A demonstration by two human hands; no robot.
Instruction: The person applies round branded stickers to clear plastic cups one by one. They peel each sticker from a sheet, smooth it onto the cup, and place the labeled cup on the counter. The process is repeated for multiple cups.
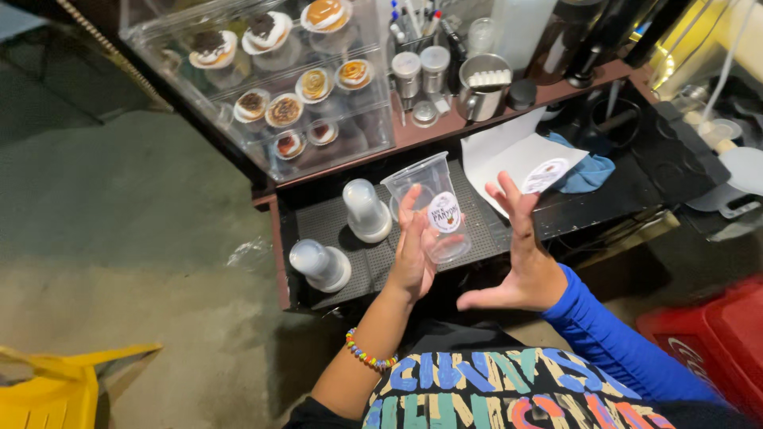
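Observation:
My left hand [413, 258] holds a clear plastic cup [429, 199] from its left side, tilted over a black mesh mat [326, 226]. A round white sticker [444, 212] sits on the cup's wall and faces me. My right hand [520, 258], in a blue sleeve, hovers just right of the cup with its fingers spread, holding nothing. A beaded bracelet [367, 355] is on my left wrist.
Two white-based clear domes [366, 209] [319, 264] stand on the mat. A white sheet [509, 151] with another round sticker [545, 174] and a blue cloth [588, 173] lie to the right. Behind stand a clear pastry case [278, 79], shakers and a steel pitcher [482, 87]. Red crate [715, 342], yellow seat [56, 389].

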